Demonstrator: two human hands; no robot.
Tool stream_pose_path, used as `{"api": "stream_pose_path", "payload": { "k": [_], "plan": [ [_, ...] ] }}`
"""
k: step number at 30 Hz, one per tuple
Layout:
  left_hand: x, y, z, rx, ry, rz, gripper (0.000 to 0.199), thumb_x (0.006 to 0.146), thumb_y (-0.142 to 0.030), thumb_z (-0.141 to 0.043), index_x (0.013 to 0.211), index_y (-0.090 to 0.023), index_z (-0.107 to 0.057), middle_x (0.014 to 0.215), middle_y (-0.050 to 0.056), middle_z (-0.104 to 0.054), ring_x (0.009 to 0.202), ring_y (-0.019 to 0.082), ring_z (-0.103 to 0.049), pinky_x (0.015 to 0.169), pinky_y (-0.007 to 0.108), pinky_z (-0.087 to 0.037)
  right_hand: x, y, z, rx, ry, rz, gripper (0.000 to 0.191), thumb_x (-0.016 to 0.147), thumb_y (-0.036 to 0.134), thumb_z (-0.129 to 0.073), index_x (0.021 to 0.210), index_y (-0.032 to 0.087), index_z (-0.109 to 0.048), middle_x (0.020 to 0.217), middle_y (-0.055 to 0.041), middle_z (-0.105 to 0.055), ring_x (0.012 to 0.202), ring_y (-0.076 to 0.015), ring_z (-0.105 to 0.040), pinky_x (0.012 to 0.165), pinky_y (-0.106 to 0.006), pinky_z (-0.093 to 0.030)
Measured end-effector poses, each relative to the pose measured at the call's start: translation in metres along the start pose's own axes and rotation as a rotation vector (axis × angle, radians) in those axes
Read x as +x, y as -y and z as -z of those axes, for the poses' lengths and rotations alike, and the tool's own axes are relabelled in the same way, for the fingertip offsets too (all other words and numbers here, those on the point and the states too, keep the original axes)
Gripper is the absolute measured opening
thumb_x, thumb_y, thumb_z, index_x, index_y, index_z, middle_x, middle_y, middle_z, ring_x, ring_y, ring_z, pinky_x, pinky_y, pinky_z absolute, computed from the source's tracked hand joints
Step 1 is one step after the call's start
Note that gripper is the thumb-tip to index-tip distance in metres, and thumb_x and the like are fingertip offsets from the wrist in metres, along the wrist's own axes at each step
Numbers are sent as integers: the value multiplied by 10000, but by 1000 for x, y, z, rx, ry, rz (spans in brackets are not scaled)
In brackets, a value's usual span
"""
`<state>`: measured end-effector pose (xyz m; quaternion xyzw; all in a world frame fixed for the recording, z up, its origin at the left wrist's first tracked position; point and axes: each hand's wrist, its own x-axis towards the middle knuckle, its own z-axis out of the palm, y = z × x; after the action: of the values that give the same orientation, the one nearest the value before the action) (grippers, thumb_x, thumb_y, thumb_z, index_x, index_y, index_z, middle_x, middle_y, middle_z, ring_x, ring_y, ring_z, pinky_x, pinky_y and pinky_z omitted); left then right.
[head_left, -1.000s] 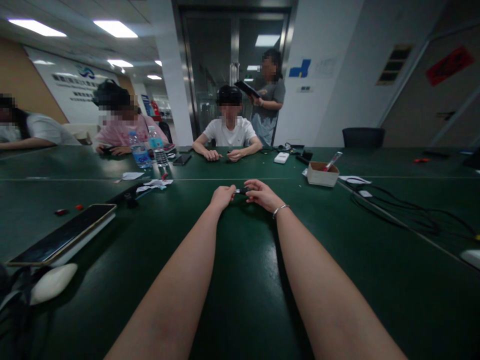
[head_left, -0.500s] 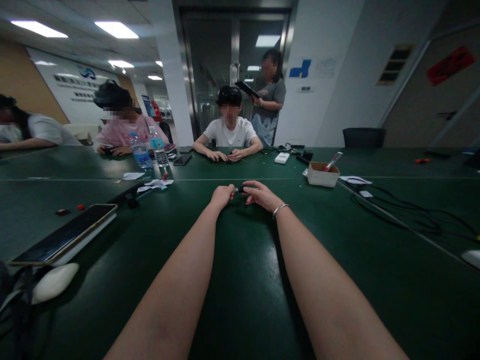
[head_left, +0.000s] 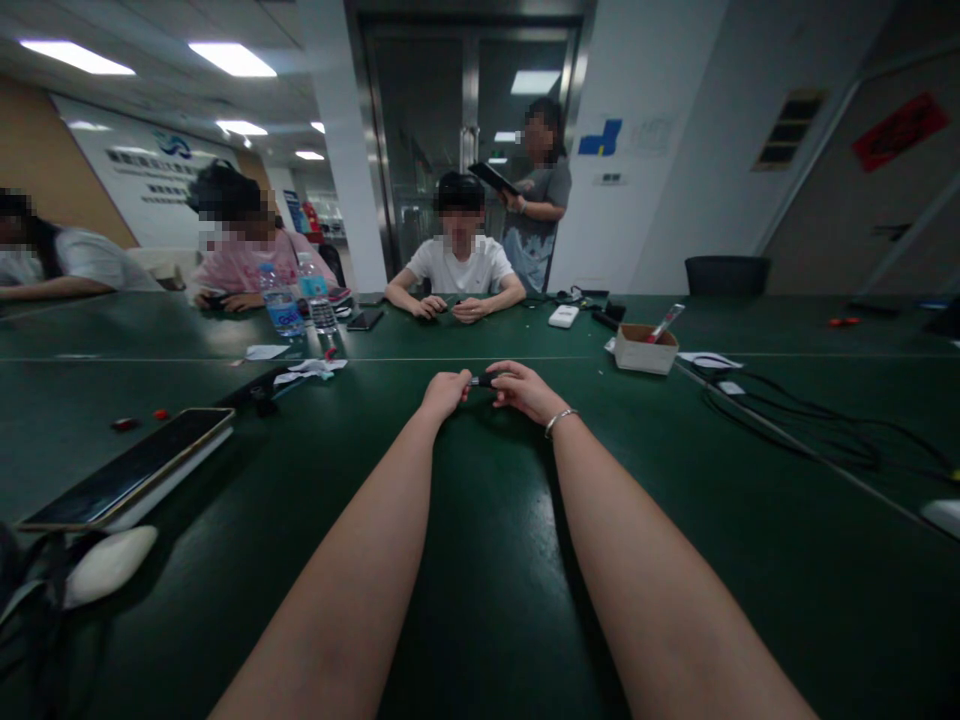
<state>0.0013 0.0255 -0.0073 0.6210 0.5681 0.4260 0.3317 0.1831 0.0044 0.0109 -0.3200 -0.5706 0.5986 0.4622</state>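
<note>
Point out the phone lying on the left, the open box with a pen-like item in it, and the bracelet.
phone (head_left: 135, 472): head view, middle of its dark screen
box (head_left: 642, 357): head view, front wall
bracelet (head_left: 553, 424): head view, visible band

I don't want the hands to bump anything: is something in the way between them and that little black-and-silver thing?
Nothing visible is in the way. The left hand pinches the silver end of the little black-and-silver thing, and the right hand has its fingers at the black end. The open box sits off to the right.
</note>
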Motion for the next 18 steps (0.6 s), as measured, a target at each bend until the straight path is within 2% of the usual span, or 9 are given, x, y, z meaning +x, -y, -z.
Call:
{"api": "stream_pose_path", "payload": {
  "k": [6,11,14,18],
  "plan": [
    [1,2,0,-14,-5,1,398,792,-465,-445,549,-173,-564,503,11,-566,456,124,-464,511,266,-332,1,-2,2,20,30,30,353,580,71,-714,900,193,-627,701,71,-553,510,-51,-530,551,-238,-549],
    [2,2,0,-37,-8,14,381,778,-456,-456,546,-172,-563,499,8,-557,450,123,-460,506,267,-322,1,-3,3,23,17,26,347,556,56,-702,862,197,-617,779,58,-576,525,-50,-538,575,-252,-548],
    [1,1,1,-72,-26,29,365,772,-436,-461,540,-171,-556,495,1,-545,447,114,-453,514,263,-322,-1,-2,6,73,-3,41,335,547,52,-701,828,204,-600,747,73,-550,532,-54,-534,596,-271,-554],
    [0,0,2,-86,-28,30,367,771,-434,-460,531,-171,-550,494,1,-542,443,110,-443,521,264,-324,-3,-2,7,109,9,52,347,576,81,-721,875,215,-609,690,84,-512,544,-62,-529,618,-292,-559]
  ]
}}
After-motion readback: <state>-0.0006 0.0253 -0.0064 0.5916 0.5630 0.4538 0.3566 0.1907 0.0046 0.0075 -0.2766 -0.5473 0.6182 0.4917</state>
